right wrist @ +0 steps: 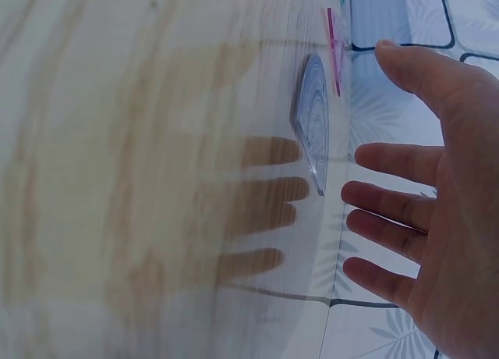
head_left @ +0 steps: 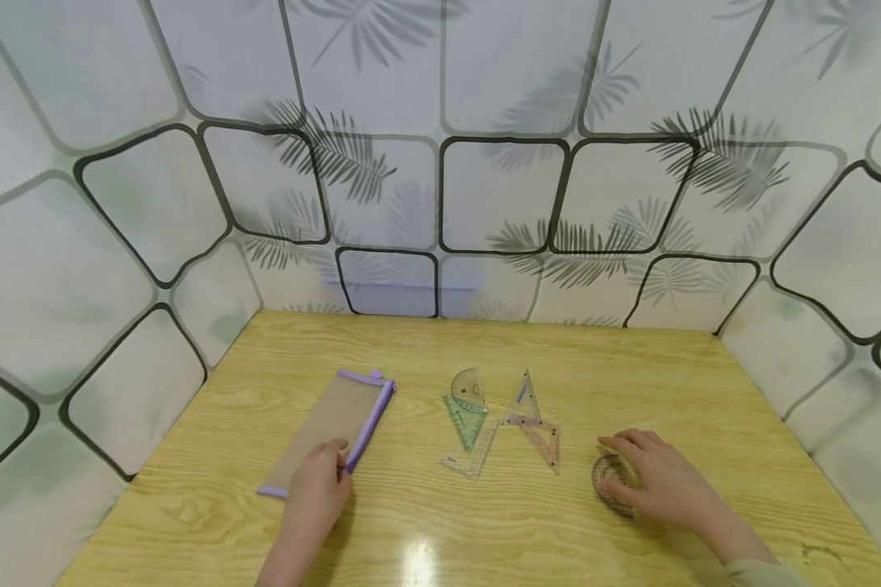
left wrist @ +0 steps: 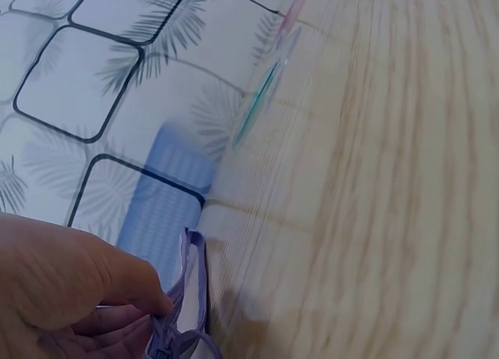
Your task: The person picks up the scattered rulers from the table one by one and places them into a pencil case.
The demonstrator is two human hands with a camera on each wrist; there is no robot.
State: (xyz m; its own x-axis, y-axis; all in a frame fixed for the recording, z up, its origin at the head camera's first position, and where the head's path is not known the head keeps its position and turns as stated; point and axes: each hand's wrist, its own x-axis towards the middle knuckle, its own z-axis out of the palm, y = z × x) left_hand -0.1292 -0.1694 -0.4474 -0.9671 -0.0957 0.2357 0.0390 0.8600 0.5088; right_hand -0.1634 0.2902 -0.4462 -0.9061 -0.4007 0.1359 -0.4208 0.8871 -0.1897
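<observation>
My left hand [head_left: 316,487] pinches the near right edge of a flat zip pouch [head_left: 332,420] with purple trim, lying on the left of the table. In the left wrist view, thumb and fingers close on the purple edging [left wrist: 195,285], and the pouch's mouth looks slightly parted there. Over on the right, my right hand [head_left: 661,483] hovers with fingers spread above a clear protractor [head_left: 608,481], partly covering it in the head view. The right wrist view shows that protractor [right wrist: 314,113] flat on the table, a gap between it and the fingertips [right wrist: 360,193].
Mid-table lie a second protractor [head_left: 467,385] overlapping a green set square [head_left: 466,420], a clear L-shaped ruler [head_left: 477,458], a clear set square [head_left: 524,401] and a pink set square [head_left: 551,440]. Patterned cloth walls [head_left: 499,196] enclose the wooden table [head_left: 411,522] at back and sides.
</observation>
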